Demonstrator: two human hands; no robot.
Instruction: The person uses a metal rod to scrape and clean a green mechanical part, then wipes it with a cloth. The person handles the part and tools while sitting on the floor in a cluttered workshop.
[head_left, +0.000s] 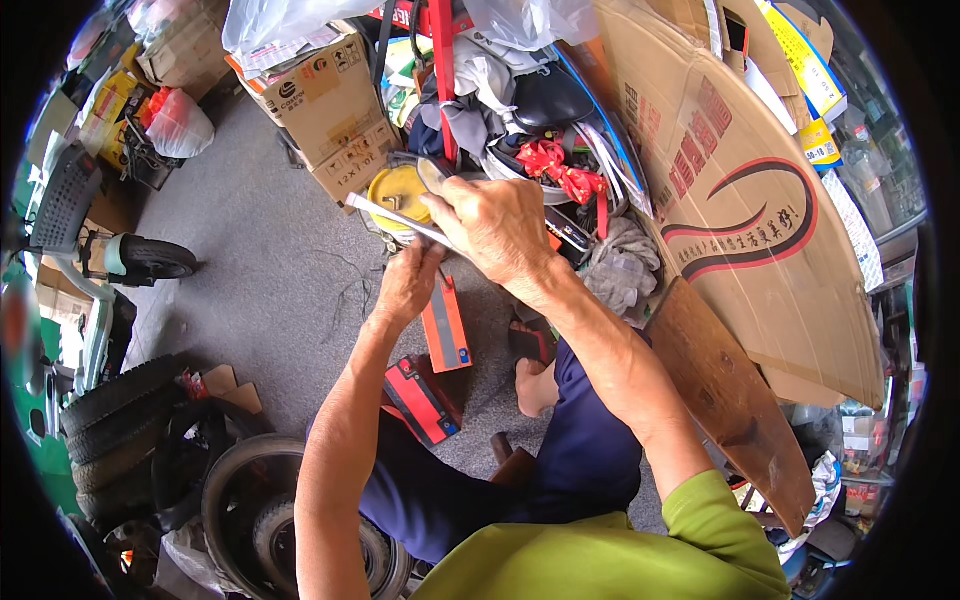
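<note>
A thin, flat pale strip (401, 217) slants across in front of me, at its lower part between my two hands. My left hand (409, 281) has thumb and fingers pinched at the strip's lower edge. Above and to the right, my right hand (499, 229) is closed around a flat, grey, rounded piece (431, 176) that sticks out past the thumb; its kind is unclear. Behind the strip lies a round yellow lid or tub (397, 187) with a small metal fitting on it. Two orange-red battery-like blocks (448, 326) (424, 401) stand on the floor below my hands.
A Castrol carton (322, 105) stands ahead. A heap of cloths and bags (480, 97) lies beyond my right hand. On the right lean a large cardboard sheet (750, 202) and a wooden board (731, 397). Stacked tyres (124, 442) and a wheel (251, 510) are at left.
</note>
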